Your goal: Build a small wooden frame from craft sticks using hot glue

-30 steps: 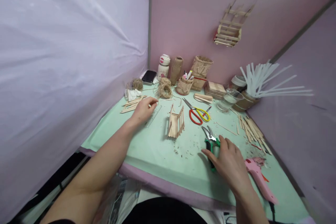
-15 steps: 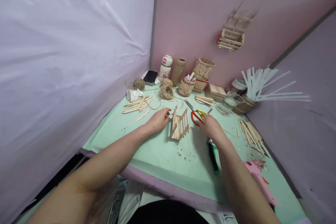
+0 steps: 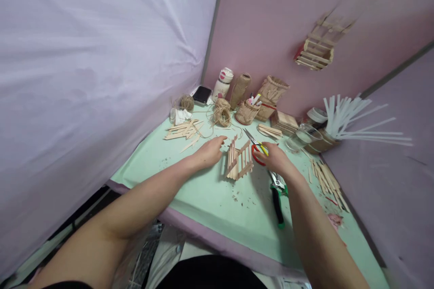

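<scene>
A small open crate of light wooden craft sticks [image 3: 233, 169], with slatted sides, stands tilted on the table between my hands. My left hand [image 3: 209, 152] is just left of it, fingers stretched out and holding nothing. On the crate's right, my right hand [image 3: 276, 162] has its fingers closed over the red and yellow handles of the scissors [image 3: 251, 137]. The blades point away, up and to the left. Part of the handles is hidden under the hand. Pruning shears [image 3: 277, 205] with black and green handles lie below my right hand.
Craft sticks [image 3: 183, 131] lie at left, more sticks [image 3: 327, 183] at right. Behind are twine [image 3: 222, 115], a phone [image 3: 202, 95], a white bottle [image 3: 221, 86], a pen holder [image 3: 247, 113], a clear cup [image 3: 301, 139] and glue sticks [image 3: 342, 119]. A stick basket [image 3: 315, 54] hangs on the wall.
The view has shifted, so most things sit further right. The crate appears turned and more tilted, and its slatted side shows more. My right hand is a little closer to it. The scissors have barely moved.
</scene>
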Motion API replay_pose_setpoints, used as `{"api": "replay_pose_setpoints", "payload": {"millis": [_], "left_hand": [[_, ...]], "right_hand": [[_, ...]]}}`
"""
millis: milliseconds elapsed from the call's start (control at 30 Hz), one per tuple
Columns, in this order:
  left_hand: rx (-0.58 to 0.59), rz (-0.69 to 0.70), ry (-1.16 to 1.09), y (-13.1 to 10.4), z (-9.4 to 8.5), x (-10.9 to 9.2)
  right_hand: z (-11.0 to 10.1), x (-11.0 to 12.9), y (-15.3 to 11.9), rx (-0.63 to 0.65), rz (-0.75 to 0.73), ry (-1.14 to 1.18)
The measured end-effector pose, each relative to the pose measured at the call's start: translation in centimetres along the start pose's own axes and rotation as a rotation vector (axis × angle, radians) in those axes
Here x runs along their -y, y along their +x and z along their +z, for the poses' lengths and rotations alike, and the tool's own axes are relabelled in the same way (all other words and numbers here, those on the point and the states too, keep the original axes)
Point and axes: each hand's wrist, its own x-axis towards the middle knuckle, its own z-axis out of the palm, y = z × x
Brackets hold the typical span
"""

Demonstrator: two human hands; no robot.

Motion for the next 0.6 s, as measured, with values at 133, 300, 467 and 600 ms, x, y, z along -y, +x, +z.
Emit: {"api": "replay_pose_setpoints", "payload": {"millis": [133, 300, 467, 600], "left_hand": [[-0.057, -0.009, 0.033, 0.0, -0.4, 0.1], [-0.398, -0.063, -0.064, 0.6, -3.4, 0.9], [-0.930, -0.169, -0.206, 0.3, -8.5, 3.4], [-0.993, -0.230, -0.192, -0.2, -10.2, 4.7]], "right_hand": [[0.2, -0.6, 0.8, 0.132, 0.093, -0.106], [1.1, -1.2, 2.9, 0.220, 0.124, -0.174], [1.2, -1.1, 4.0, 0.255, 0.148, -0.186], [1.4, -1.0, 4.7, 0.287, 0.150, -0.183]]}}
